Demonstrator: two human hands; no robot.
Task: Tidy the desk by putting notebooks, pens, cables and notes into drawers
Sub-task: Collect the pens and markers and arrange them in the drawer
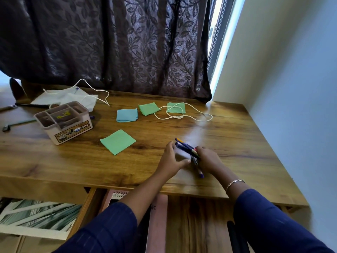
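My right hand (209, 159) grips a bunch of blue pens (186, 147) over the wooden desk (73, 165); one pen (199, 172) hangs down below the fist. My left hand (171, 158) touches the bunch from the left with its fingers spread. Green notes (118, 141) lie mid-desk, with a blue stack (127, 115) and two more green notes (148, 108) behind. A white cable (182, 116) loops across the far one. An open drawer (91, 207) under the desk's front edge holds notebooks (157, 223).
A beige compartment organiser (63, 122) stands at the left. Behind it lie white paper (67, 97), a second white cable (94, 90) and loose pens (31, 105). A dark curtain hangs at the back; a wall bounds the right.
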